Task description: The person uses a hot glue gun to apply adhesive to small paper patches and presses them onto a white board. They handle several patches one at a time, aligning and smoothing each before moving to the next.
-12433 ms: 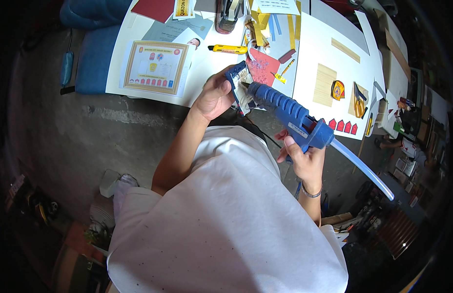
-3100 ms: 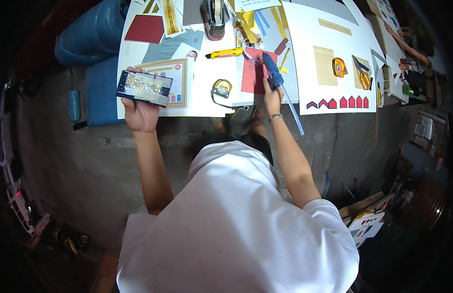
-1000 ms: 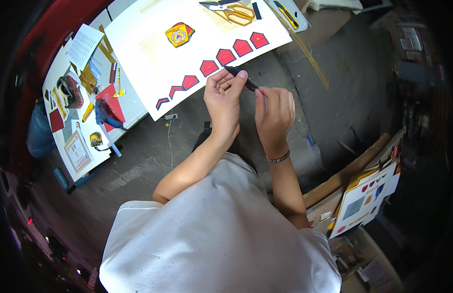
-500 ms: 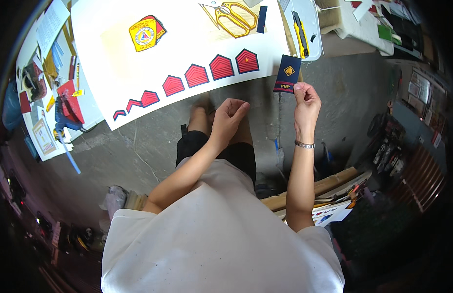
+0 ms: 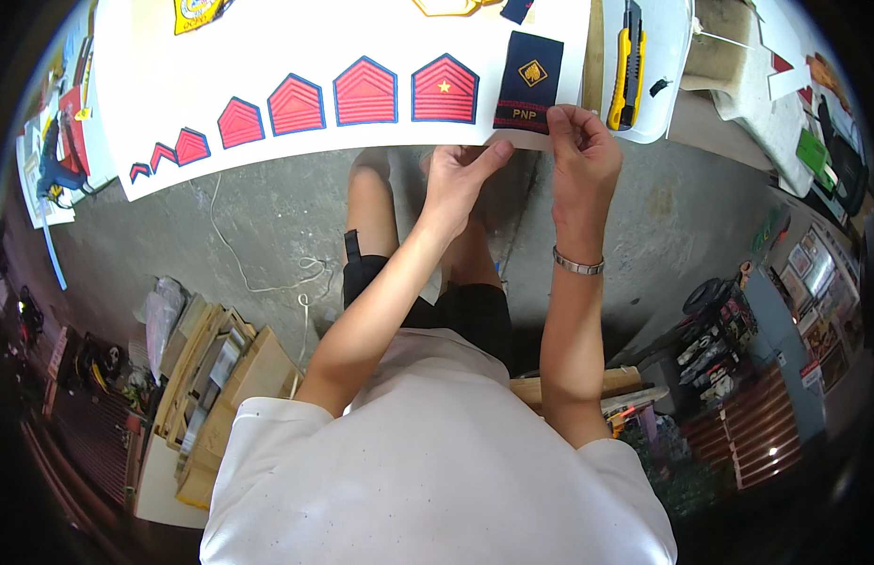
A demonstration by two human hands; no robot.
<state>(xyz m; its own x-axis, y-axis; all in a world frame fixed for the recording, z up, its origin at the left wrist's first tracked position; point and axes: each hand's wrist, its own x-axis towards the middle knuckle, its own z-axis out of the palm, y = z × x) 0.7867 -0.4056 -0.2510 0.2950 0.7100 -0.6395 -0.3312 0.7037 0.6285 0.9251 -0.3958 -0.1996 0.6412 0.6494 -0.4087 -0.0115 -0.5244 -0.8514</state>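
In my right hand (image 5: 586,155), closed between thumb and fingers, is the lower right corner of a dark blue epaulette (image 5: 533,80). It bears a gold diamond emblem and red stripes near its bottom, and is held over the right end of a white sheet (image 5: 315,118). At the sheet's front edge is my left hand (image 5: 456,184), its thumb stretched toward the epaulette and apart from the fingers, which are partly hidden. Nothing shows in it. A row of red chevron patches with blue borders, growing larger rightward, lies on the sheet; the largest patch (image 5: 445,92) has a yellow star.
A yellow and black utility knife (image 5: 629,75) lies on a pale tray (image 5: 671,56) at the right. Gold-handled scissors (image 5: 446,8) and a yellow badge patch (image 5: 194,13) are cut off at the top. Wooden boards (image 5: 206,377) stand at lower left; a cord (image 5: 258,289) lies on the floor.
The view has shifted closer to the sheet's front edge. My right hand has brought the epaulette left over the sheet, beside the starred patch. My left hand's thumb has stretched out near the edge.
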